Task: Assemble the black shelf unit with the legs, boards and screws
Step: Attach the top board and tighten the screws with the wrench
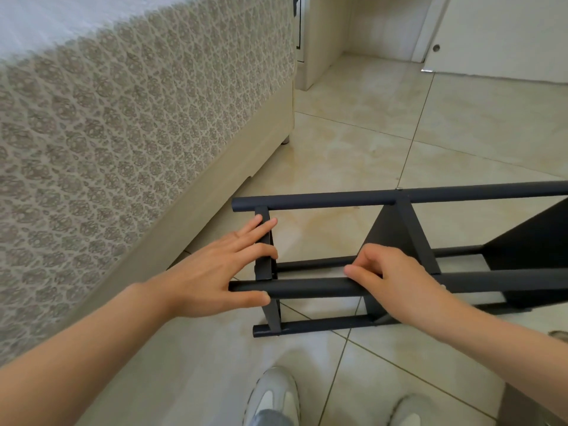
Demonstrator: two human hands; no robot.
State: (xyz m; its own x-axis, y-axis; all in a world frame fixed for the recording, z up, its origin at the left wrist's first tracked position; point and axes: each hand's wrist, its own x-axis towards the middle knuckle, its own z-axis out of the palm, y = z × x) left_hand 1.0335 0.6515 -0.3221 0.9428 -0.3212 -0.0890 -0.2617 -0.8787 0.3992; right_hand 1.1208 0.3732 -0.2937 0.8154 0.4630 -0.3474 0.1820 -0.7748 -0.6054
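Black shelf point(396, 235) on its side on the floor point(368, 133) beside the bed point(138, 118): four legs point(338, 198), three boards point(528, 238), one screw head point(399, 188) seen. Right hand point(396, 281) is curled round the nearest leg point(307, 287). To its left, the left hand point(215, 278) lies flat, straight fingers against the end board point(262, 211), thumb under that leg's end; two shoes point(273, 395) below both hands.

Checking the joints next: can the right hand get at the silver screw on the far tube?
Probably yes. The screw sits exposed on top of the far tube, almost straight beyond the right hand, with nothing covering it. The hand would first have to release the near tube it grips.
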